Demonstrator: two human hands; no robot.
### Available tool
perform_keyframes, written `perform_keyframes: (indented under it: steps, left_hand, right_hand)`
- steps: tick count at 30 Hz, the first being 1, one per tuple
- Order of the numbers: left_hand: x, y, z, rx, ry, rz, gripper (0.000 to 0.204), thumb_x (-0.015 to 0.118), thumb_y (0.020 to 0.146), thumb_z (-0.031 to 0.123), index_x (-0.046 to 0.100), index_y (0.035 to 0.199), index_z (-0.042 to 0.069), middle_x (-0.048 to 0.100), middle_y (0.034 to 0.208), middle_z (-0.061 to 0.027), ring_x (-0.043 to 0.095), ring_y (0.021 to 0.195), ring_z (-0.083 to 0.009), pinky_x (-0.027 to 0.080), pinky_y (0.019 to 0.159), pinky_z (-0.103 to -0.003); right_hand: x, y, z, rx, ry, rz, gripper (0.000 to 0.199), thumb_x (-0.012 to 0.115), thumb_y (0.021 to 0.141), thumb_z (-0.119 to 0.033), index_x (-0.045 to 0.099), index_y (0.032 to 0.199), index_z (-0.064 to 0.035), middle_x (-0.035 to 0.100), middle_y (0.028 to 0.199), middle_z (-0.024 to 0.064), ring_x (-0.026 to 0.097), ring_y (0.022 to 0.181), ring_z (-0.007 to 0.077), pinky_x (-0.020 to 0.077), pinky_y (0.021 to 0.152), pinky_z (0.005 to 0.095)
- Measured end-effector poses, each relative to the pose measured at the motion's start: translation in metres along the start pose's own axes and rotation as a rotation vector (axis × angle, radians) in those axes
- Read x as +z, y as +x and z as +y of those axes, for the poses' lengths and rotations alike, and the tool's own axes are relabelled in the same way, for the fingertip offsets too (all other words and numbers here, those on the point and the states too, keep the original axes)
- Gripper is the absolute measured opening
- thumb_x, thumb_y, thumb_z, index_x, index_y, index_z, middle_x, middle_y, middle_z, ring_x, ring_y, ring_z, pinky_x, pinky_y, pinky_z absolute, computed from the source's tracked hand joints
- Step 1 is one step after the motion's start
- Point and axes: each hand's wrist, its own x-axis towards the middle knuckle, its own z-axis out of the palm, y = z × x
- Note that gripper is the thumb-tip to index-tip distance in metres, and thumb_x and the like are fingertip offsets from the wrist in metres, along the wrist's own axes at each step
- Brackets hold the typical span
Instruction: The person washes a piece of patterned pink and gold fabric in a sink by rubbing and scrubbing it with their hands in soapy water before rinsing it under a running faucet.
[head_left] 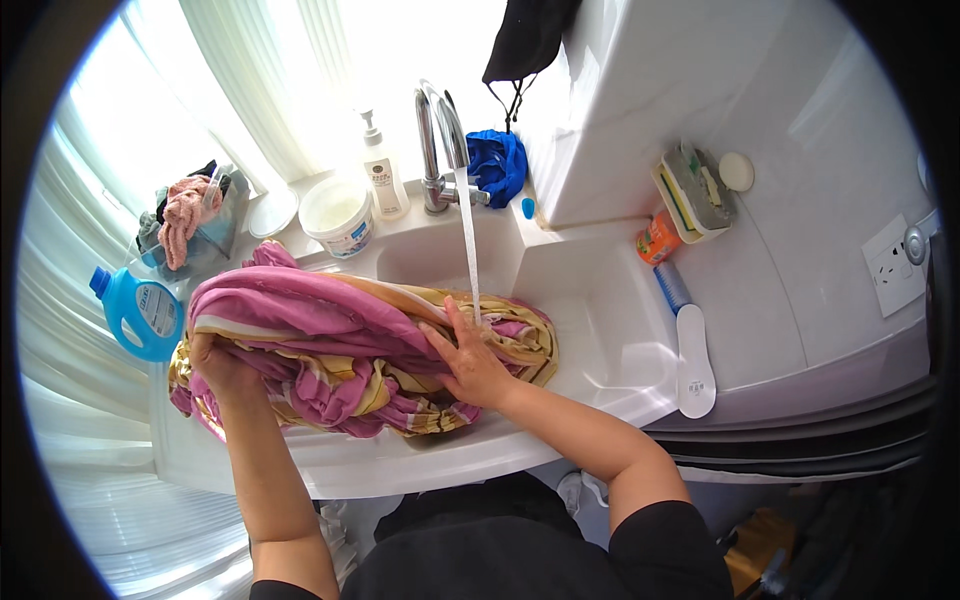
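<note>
both hands are on 1 bundle of cloth (340, 350), pink with yellow stripes, heaped over the front of the white sink (600, 330). left hand (222, 365) has its grip closed on the bundle's left end, fingers curled into the folds, seemingly to keep the mass from sliding off the rim. right hand (470, 362) lies flat with its grip apart, fingers spread, pressing the cloth down just under the water stream (468, 240), likely so the water soaks in where it lands. 1 tap (440, 150) runs, its stream falling onto the cloth beside the right fingertips. on the table behind stand 1 pump bottle (382, 175) and 1 white tub (338, 215), with a blue rag (497, 163) beside the tap. 1 blue detergent jug (140, 310) stands at the left, close to the bundle, below a clear bin (195, 225) of small cloths. at the right lie 1 orange bottle (657, 238), 1 white brush (688, 350) and a soap dish with sponge (692, 190), all well apart from the hands.
</note>
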Motion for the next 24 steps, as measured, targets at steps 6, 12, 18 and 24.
perform_keyframes:
  steps: [6, 12, 18, 24]
  left_hand:
    - [0.010, -0.025, 0.010, 0.010, 0.174, -0.125, 0.035, 0.054, 0.076, 0.007, 0.058, 0.109, -0.003, 0.065, 0.097, -0.0128, 0.066, 0.085, -0.0210, 0.055, 0.079, -0.033]
    - [0.017, -0.043, -0.017, -0.083, 0.300, -0.204, 0.042, 0.061, 0.070, -0.002, 0.058, 0.112, 0.000, 0.065, 0.100, -0.0085, 0.064, 0.086, -0.0156, 0.052, 0.078, -0.026]
    - [0.009, -0.041, -0.017, -0.148, 0.360, -0.250, 0.041, 0.064, 0.072, -0.005, 0.058, 0.112, -0.001, 0.065, 0.101, -0.0068, 0.063, 0.087, -0.0138, 0.052, 0.079, -0.026]
    - [0.016, -0.047, -0.046, -0.029, 1.000, -0.506, 0.047, 0.069, 0.069, 0.005, 0.058, 0.115, 0.001, 0.064, 0.099, -0.0098, 0.061, 0.093, -0.0214, 0.048, 0.084, -0.031]
  right_hand:
    - [0.036, -0.007, 0.015, 0.340, -0.298, -0.058, 0.084, 0.072, 0.073, -0.013, 0.029, 0.145, -0.0136, 0.011, 0.151, 0.0239, 0.018, 0.139, 0.0418, 0.0266, 0.110, 0.0475]
    - [0.034, -0.009, 0.092, 0.646, -0.436, -0.436, 0.041, 0.073, 0.072, -0.032, 0.068, 0.105, -0.0095, 0.064, 0.110, 0.0147, 0.059, 0.106, 0.0320, 0.0415, 0.091, 0.0478]
    - [-0.050, -0.033, 0.094, 0.812, 0.347, -0.081, 0.024, 0.065, 0.075, -0.024, 0.066, 0.072, -0.0005, 0.064, 0.067, 0.0115, 0.060, 0.063, 0.0203, 0.0465, 0.061, 0.0340]
    - [-0.179, -0.007, 0.056, 0.823, 0.670, 0.264, 0.014, 0.059, 0.072, -0.006, 0.059, 0.059, -0.0002, 0.054, 0.058, -0.0021, 0.045, 0.052, 0.0059, 0.0353, 0.048, 0.0230]
